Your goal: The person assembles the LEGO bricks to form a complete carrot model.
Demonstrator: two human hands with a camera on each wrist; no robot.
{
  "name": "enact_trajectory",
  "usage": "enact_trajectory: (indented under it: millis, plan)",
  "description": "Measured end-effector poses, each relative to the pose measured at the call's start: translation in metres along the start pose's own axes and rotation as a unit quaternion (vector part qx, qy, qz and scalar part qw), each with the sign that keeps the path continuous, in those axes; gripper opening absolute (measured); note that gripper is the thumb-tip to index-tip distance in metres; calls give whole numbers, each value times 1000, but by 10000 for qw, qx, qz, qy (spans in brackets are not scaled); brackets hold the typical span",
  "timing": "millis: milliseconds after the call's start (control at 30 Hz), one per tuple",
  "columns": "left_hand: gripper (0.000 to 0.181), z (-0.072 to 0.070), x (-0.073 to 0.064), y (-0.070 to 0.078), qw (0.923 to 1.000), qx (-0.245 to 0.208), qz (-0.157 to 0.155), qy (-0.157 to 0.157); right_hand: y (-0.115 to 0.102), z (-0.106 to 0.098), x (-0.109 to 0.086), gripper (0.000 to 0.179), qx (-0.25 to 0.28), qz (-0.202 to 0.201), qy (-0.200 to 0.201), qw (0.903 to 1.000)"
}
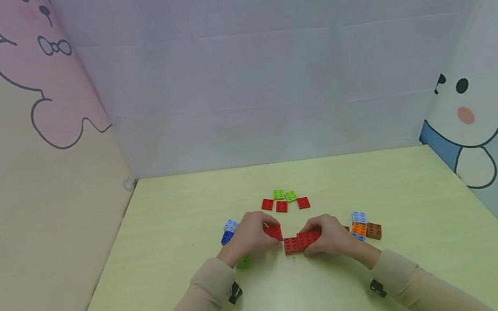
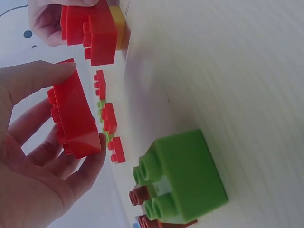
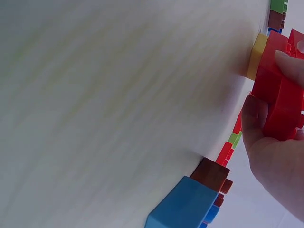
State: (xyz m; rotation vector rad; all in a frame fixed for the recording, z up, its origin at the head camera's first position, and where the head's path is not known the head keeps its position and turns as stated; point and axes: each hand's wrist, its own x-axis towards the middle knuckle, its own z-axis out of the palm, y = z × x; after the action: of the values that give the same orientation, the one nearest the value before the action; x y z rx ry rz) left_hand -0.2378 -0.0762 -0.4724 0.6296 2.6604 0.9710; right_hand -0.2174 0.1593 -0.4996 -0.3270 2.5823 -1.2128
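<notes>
My left hand (image 1: 248, 236) pinches a red toy brick (image 2: 76, 111) between thumb and fingertips, raised off the table with its studs facing the palm side in the left wrist view. Just right of it, my right hand (image 1: 332, 236) grips joined red bricks (image 1: 291, 245), one stacked partly over another. Under these red bricks a yellow brick (image 3: 256, 57) shows at the bottom of the stack. A small gap separates the held brick from the stack in the left wrist view.
Beyond the hands lie small red bricks (image 1: 281, 206) and light green bricks (image 1: 278, 194). Blue bricks (image 1: 230, 226) and a green brick (image 2: 192, 175) are by the left hand. Right of the right hand sit a brown brick (image 1: 374, 231), an orange brick (image 1: 359, 229) and a light blue brick (image 1: 358, 216).
</notes>
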Motion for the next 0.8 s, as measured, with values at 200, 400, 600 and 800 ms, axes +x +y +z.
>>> enact_trajectory:
  millis: [200,400,600,800]
  plan:
    - [33,10,3,1,9998,-150,152,-50,0,0,-1,28,-48,20,-3,10000]
    - [31,16,4,4,9995,-55,251,-181,0,0,-1,28,-20,-10,18,10000]
    - [32,20,5,5,9988,-25,429,-226,0,0,0,27,-34,-149,34,9999]
    - [31,27,7,6,9979,-241,542,-243,3,1,0,28,-39,-214,42,9998]
